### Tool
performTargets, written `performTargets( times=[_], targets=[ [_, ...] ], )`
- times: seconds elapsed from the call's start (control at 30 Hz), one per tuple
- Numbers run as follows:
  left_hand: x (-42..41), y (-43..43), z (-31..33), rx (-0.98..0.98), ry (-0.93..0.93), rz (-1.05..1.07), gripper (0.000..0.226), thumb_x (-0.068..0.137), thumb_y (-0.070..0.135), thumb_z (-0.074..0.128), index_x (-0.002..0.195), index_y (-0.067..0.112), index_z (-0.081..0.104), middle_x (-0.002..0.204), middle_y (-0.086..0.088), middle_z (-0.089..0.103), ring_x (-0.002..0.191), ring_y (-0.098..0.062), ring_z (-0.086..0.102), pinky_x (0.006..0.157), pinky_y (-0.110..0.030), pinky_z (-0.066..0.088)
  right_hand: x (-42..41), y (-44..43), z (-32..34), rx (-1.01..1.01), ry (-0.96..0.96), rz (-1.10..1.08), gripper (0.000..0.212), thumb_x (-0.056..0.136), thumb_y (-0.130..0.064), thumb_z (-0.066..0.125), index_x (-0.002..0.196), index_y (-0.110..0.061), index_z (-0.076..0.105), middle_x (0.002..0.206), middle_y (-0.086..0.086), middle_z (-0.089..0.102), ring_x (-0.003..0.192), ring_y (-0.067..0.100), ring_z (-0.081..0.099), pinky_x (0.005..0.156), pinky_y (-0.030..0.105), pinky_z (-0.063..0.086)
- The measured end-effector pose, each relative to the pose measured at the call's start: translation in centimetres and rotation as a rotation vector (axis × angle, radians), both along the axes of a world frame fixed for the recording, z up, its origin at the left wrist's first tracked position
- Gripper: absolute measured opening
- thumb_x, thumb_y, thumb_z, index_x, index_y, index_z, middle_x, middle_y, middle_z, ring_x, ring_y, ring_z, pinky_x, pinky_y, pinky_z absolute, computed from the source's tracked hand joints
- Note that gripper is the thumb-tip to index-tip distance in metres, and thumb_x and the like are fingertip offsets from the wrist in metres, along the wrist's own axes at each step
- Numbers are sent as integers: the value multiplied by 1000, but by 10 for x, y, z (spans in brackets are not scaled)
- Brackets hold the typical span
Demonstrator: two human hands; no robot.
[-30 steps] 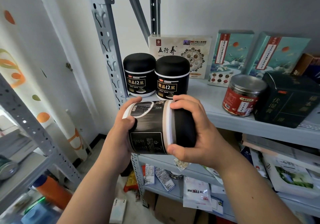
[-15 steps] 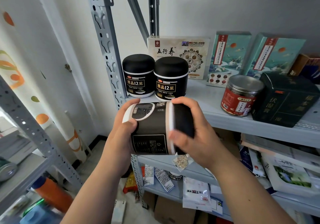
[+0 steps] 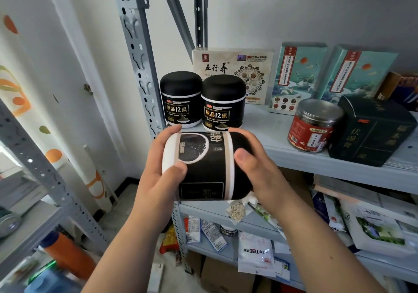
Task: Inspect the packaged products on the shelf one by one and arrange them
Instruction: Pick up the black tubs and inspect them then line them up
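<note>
I hold a black jar with a white base (image 3: 203, 166) on its side in front of the shelf edge. My left hand (image 3: 162, 175) grips its white bottom end, thumb across the label. My right hand (image 3: 255, 170) wraps the black lid end. Two matching black jars (image 3: 181, 99) (image 3: 222, 103) stand upright at the left of the grey shelf (image 3: 282, 154). Behind them leans a cream box (image 3: 233, 71). To the right are two teal boxes (image 3: 298, 75) (image 3: 355, 75), a red clear-lidded jar (image 3: 313, 125) and a dark green box (image 3: 371, 129).
A perforated grey upright (image 3: 135, 55) stands just left of the jars. The lower shelf holds sachets, packets and flat boxes (image 3: 380, 231). Another rack (image 3: 34, 168) stands at the left, with an orange bottle (image 3: 70, 256) beneath. Cardboard boxes sit on the floor.
The jar has turned in my hands, so a different part of its label faces me. Both hands have kept their grip and stayed in front of the shelf.
</note>
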State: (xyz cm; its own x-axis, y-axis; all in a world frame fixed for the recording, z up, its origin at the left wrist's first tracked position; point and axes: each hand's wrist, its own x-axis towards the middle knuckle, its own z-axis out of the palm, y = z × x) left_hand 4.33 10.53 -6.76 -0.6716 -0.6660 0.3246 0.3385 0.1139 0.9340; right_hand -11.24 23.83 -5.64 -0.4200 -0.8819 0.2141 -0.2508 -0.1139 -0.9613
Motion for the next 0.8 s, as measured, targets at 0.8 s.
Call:
performTargets(
  times=[0.8],
  targets=[
    [-57, 37, -13, -183, -5, 90, 77, 73, 36, 75, 139, 39, 35, 129, 6, 59, 112, -18, 66, 82, -44, 62, -33, 6, 20, -172, -164, -338, 48, 69, -50, 85, 113, -52, 65, 116, -14, 74, 106, 11, 72, 93, 43, 59]
  ],
)
